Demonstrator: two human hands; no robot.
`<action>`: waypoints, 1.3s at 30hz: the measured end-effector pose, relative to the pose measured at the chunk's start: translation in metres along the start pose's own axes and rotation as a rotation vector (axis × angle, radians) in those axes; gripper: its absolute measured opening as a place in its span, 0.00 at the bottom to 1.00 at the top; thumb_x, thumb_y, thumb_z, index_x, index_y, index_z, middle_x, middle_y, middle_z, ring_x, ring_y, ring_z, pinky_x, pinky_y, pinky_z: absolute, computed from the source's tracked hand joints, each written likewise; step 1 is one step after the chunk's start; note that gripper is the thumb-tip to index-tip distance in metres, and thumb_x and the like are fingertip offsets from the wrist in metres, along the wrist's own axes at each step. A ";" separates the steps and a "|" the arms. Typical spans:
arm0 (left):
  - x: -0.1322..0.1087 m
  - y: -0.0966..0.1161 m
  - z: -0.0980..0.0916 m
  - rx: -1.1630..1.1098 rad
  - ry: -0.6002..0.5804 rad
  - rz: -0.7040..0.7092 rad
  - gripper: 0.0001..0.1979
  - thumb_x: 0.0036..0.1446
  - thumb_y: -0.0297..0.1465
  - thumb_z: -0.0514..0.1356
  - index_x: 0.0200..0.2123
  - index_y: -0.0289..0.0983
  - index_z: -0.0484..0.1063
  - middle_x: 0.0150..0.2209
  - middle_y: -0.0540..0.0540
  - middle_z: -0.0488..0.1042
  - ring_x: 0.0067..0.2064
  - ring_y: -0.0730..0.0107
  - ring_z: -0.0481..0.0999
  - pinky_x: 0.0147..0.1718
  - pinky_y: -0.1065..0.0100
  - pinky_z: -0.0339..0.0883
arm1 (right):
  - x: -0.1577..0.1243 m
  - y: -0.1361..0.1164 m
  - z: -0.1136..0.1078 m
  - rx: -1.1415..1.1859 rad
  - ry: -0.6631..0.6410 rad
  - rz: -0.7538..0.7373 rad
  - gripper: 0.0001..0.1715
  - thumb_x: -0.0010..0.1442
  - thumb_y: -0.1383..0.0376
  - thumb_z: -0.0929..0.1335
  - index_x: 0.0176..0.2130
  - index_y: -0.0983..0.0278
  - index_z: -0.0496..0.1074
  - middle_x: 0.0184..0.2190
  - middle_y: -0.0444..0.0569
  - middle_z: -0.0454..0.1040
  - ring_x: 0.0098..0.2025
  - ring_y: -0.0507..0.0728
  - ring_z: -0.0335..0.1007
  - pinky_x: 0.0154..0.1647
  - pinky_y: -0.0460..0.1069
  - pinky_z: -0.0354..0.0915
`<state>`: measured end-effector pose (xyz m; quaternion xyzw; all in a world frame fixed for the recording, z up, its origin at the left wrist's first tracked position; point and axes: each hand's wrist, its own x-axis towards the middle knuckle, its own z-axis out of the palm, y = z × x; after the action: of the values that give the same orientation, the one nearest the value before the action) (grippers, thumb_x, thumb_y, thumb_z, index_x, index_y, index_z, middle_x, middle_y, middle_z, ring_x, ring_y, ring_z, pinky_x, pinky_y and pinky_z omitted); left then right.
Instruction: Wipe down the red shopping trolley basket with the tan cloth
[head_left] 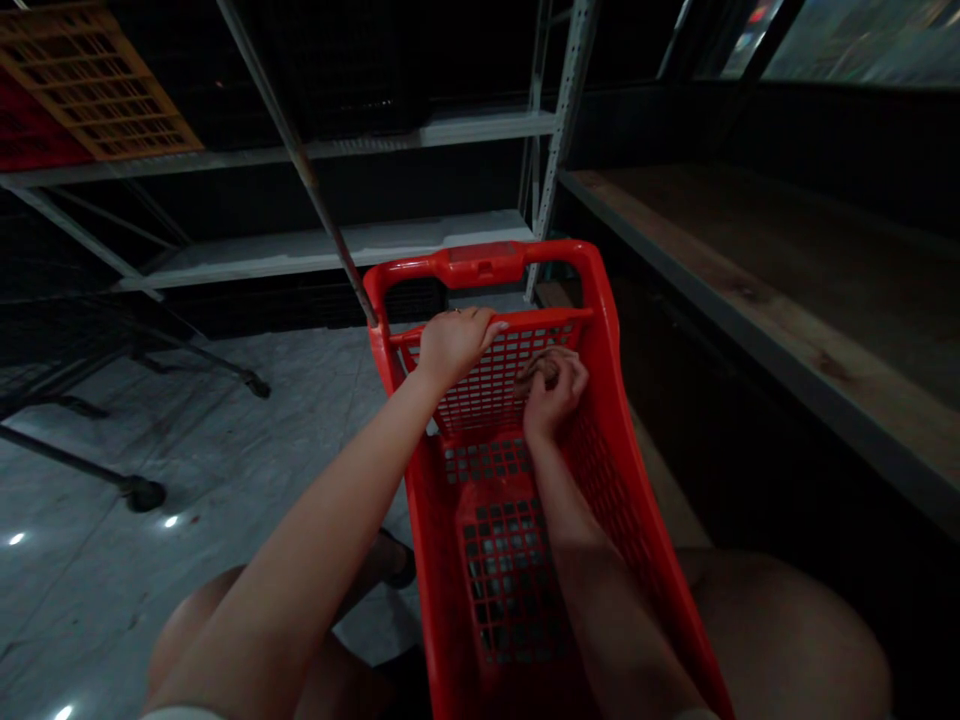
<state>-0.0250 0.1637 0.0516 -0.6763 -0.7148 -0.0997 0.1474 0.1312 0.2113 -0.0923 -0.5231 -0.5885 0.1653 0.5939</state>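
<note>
A red plastic shopping cart (486, 490) stands between my knees, its handle bar (480, 265) at the far end. My left hand (456, 345) is closed over the top edge of the cart's grid back panel (487, 380). Inside the basket, my right hand (553, 395) grips a crumpled brown cloth (536, 368) and presses it against the right part of that panel. Part of the cloth is hidden by my fingers.
Behind the cart is a white metal shelf rack (337, 250), with a yellow crate (97, 80) at upper left. A metal pole (300, 165) leans near the cart's left corner. Wheeled black cart legs (142, 490) stand left; a wooden ledge (795, 310) runs right.
</note>
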 end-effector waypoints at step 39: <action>-0.032 -0.067 -0.050 -0.101 -0.162 0.007 0.21 0.78 0.40 0.50 0.56 0.44 0.82 0.49 0.42 0.85 0.50 0.53 0.83 0.49 0.59 0.73 | -0.109 -0.054 0.047 0.161 -0.671 -0.404 0.24 0.61 0.75 0.63 0.48 0.57 0.80 0.53 0.54 0.75 0.59 0.64 0.70 0.66 0.64 0.70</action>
<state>-0.0869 0.1125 0.0912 -0.6912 -0.7161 -0.0798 0.0552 0.0400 0.1219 -0.1172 -0.2653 -0.8261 0.2526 0.4282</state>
